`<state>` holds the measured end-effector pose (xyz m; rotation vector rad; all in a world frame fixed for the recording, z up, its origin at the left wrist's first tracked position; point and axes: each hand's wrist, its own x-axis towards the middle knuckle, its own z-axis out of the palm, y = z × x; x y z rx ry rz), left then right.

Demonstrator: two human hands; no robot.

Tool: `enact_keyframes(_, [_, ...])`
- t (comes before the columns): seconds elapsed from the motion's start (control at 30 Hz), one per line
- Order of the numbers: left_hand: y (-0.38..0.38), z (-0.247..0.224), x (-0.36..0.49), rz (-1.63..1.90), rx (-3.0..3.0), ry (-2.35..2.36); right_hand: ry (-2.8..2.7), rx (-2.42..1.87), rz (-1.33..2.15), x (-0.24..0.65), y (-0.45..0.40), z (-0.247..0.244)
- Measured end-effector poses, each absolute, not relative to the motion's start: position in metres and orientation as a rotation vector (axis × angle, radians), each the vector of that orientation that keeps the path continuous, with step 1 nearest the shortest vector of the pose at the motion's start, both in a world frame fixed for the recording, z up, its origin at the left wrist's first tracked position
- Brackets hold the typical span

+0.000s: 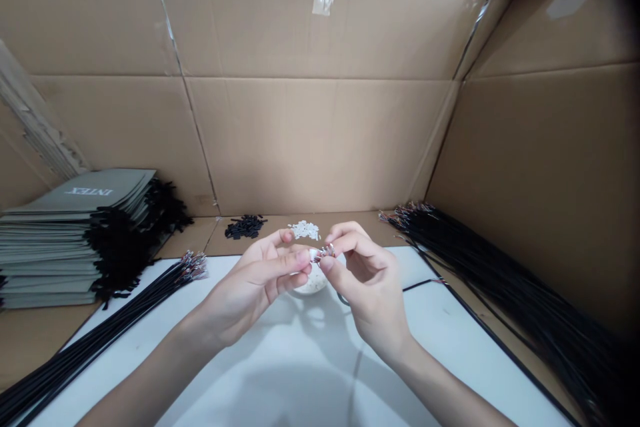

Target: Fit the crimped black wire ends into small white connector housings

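Observation:
My left hand [267, 273] is closed in a pinch on a small white plastic piece [314, 255], its exact kind too small to tell. My right hand [373, 287] pinches thin coloured wires [328, 251] beside that piece, thumb against fingers. The two hands almost meet at the middle of the white tabletop [280, 380]. Below them sits a white bowl [311, 287], partly covered by the fingers, with small pale bits in it. A black cable [417, 285] runs out to the right from behind my right hand, its far end showing bare coloured wires.
Behind the hands lie a pile of short black tubes [245, 227] and a pile of small white pieces [304, 230]. Bundles of black cables lie left [125, 320] and right [480, 280]. Stacked grey sleeves [55, 247] stand far left. Cardboard walls [315, 140] enclose the back and sides.

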<state>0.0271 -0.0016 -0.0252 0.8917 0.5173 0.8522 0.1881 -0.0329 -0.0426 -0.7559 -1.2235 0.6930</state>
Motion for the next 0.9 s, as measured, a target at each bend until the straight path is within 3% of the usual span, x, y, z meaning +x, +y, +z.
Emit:
enact_keyframes(0.47, [-0.005,-0.019,0.030,1.115,1.324,0.677,-1.242,-0.787,0.670,0.187,-0.032,-0.047])
enact_keyframes(0.9, [-0.005,-0.014,0.024,1.085,1.439,0.744,-1.338,-0.791,0.615,0.187,-0.034,-0.054])
